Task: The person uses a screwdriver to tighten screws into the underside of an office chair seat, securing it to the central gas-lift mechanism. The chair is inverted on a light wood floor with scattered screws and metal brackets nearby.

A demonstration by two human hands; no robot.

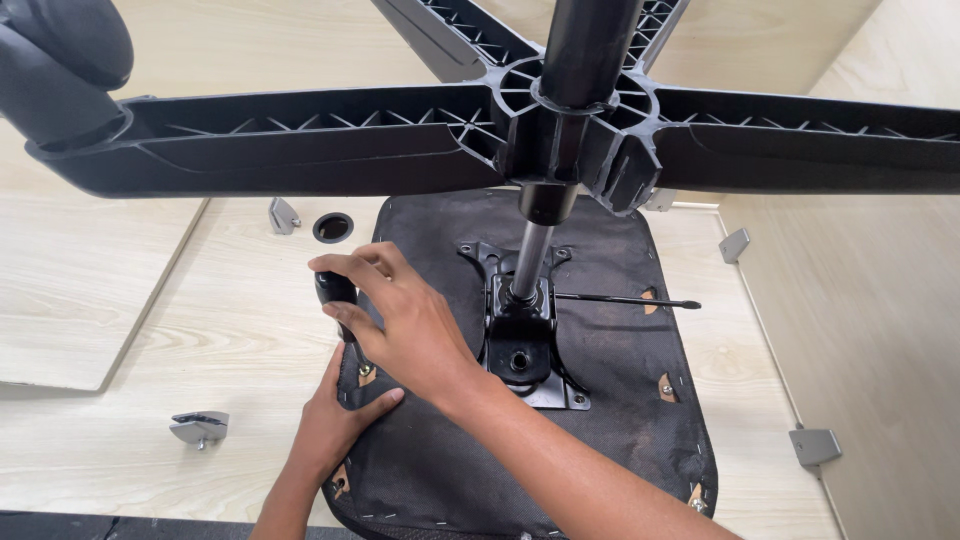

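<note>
right hand (405, 325): fingers wrapped on black screwdriver handle (335, 292) | left hand (335, 420): just below, fingers spread flat on upturned chair seat (610, 400) | desk (150, 330) underneath

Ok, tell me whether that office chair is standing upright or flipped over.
Flipped over. The seat lies underside up on the wooden surface, its metal mounting plate exposed, and the star base points up toward the camera.

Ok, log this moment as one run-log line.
right hand: grips black screwdriver handle | left hand: flat on upturned seat underside edge | chair base: overhead, on gas cylinder
</note>
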